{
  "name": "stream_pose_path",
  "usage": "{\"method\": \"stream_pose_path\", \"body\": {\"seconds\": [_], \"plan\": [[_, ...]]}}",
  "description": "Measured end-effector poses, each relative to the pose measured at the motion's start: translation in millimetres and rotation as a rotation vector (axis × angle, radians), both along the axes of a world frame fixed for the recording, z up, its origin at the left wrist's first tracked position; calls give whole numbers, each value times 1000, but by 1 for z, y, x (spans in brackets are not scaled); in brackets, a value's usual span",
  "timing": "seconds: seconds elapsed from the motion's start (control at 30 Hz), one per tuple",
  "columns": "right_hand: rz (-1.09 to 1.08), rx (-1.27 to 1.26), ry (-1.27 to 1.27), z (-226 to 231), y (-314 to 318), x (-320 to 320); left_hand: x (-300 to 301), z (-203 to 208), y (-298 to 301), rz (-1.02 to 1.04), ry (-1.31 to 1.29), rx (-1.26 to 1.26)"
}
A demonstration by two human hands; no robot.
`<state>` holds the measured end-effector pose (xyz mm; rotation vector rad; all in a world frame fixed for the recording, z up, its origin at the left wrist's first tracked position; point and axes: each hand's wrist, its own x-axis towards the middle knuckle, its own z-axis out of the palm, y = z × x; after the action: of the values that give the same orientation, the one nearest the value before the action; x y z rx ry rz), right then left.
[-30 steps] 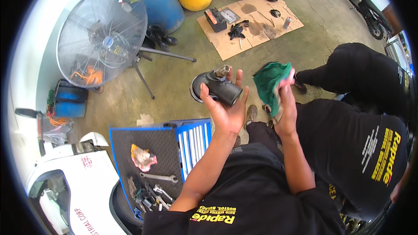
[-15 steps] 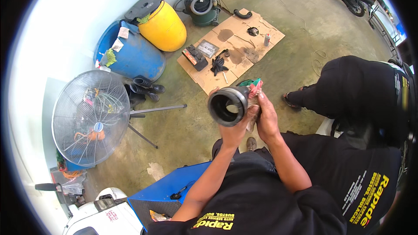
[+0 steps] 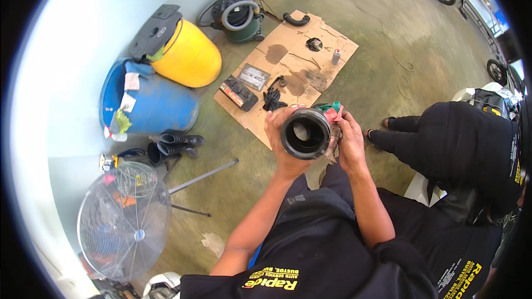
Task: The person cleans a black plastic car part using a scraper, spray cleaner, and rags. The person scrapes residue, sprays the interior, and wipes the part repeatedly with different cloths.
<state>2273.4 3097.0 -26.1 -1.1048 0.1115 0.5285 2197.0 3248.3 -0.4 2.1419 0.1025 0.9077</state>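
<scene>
My left hand (image 3: 281, 147) is wrapped around the outside of a black intake hose (image 3: 312, 145), a short, wide tube with a thick collar. Its round mouth faces up toward me, and light shows through its far opening. At the hose's right side, my right hand (image 3: 351, 141) is closed on a rag (image 3: 333, 114) of red, green and dingy pale cloth, pressed against the tube. Part of the rag hangs below the fingers. The left palm and the underside of the hose are hidden.
Beyond my hands, flattened cardboard (image 3: 288, 86) bears a battery (image 3: 238, 93), black gloves (image 3: 272, 99), a curved hose (image 3: 296, 19) and a spray can (image 3: 336, 56). Left stand a fan (image 3: 124, 221), boots (image 3: 177, 145), blue and yellow drums (image 3: 191, 55) and a vacuum (image 3: 241, 19). A co-worker (image 3: 460, 152) bends at right.
The hose and both hands have shifted slightly right, and the hose's mouth has tipped to face me more squarely. The view has turned, so the fan sits lower.
</scene>
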Motion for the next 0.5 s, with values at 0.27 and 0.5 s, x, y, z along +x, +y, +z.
{"method": "stream_pose_path", "body": {"seconds": [0.27, 0.5], "plan": [[-134, -189, 71, -90, -10, 168, 177, -41, 31, -175, 312, 163], [-28, -67, 80, -174, 4, 345, 341, -155, 42, -270, 377, 299]]}}
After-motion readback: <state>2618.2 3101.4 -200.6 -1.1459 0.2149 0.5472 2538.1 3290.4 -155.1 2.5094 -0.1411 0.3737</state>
